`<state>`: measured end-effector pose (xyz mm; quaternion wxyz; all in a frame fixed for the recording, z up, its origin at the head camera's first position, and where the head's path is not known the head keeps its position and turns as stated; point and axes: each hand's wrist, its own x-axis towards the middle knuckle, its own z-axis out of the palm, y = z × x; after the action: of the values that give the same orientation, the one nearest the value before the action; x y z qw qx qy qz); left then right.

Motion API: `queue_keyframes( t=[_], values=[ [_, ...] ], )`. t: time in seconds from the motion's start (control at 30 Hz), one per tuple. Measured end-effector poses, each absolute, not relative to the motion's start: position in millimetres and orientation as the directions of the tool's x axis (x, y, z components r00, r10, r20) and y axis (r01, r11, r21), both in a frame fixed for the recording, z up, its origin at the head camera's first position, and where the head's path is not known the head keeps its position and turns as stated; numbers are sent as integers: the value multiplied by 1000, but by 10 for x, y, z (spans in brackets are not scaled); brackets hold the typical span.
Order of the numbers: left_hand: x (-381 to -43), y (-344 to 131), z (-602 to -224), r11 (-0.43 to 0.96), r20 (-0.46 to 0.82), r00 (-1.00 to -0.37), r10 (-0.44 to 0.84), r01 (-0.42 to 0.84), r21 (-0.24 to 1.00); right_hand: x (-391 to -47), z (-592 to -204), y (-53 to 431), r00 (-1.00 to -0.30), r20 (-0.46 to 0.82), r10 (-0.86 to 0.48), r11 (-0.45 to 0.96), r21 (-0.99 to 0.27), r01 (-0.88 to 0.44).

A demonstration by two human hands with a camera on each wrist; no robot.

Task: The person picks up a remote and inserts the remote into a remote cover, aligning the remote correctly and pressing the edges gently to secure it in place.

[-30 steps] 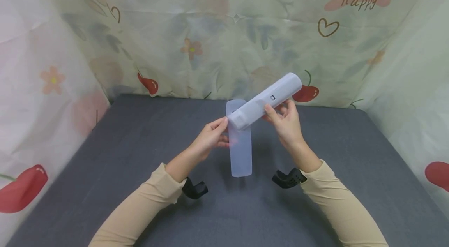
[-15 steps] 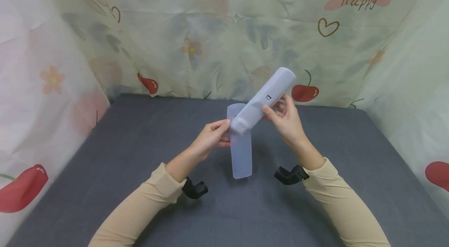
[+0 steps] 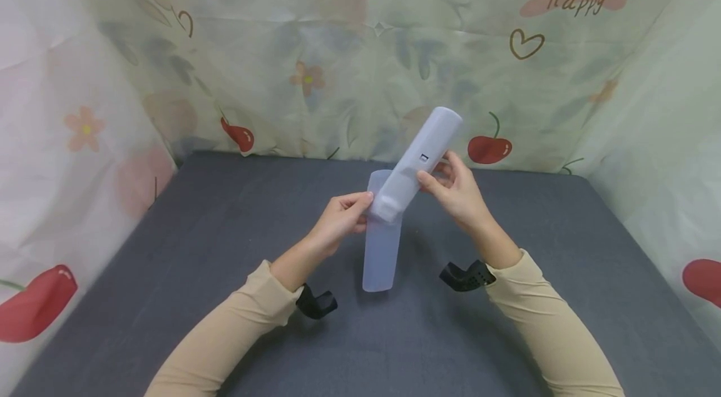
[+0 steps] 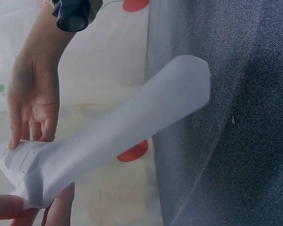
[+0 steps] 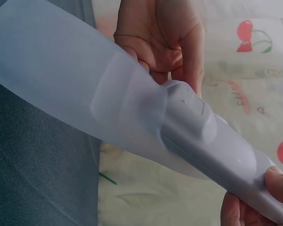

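My right hand grips a white remote control at its side, thumb on the near face, fingers behind. The remote tilts, upper end to the right, with a small dark square mark on its face. My left hand pinches the edge of a translucent soft sleeve at the remote's lower end. In the right wrist view, that end shows through the milky wall of the sleeve, and the rest of the remote sticks out. The sleeve's free length hangs down over the table.
A dark grey cloth covers the table. A patterned curtain with cherries, flowers and hearts closes off the back and sides. Black wrist mounts sit under both forearms in beige sleeves.
The remote's upper end has swung left and stands steeper, with its lower end moved slightly down. The hanging sleeve's bottom has swung a little left. Both hands keep their hold.
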<state>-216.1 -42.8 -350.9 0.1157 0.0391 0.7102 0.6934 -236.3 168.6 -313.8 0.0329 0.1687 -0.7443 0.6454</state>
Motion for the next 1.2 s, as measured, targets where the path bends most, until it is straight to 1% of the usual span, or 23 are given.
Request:
queue_keyframes(
  t=[0.23,0.37,0.53,0.67,0.8,1.03,1.2],
  values=[
    [-2157,-415,-3516,41,-107,-969,222,-100,994,-2375,-3114,1704,-933,233,-275,183,-940,-289],
    [-2159,-420,-3516,50,-115,-969,219,-107,993,-2373,-3108,1704,-932,192,-308,223,-938,-267],
    [-2158,-434,-3512,68,-118,-965,235,-105,992,-2360,-3077,1705,-931,160,-329,284,-923,-259],
    [-2158,-429,-3505,92,-110,-963,248,-89,992,-2349,-3043,1708,-934,156,-320,283,-925,-252],
    [-2142,-411,-3493,101,-104,-960,260,-80,992,-2349,-3030,1701,-938,151,-313,239,-943,-232],
    [-2111,-383,-3485,75,-114,-956,269,-97,992,-2364,-3049,1665,-952,162,-258,209,-953,-219],
    [-2108,-367,-3484,63,-117,-958,262,-104,993,-2380,-3050,1651,-949,150,-276,209,-955,-211]
  ],
)
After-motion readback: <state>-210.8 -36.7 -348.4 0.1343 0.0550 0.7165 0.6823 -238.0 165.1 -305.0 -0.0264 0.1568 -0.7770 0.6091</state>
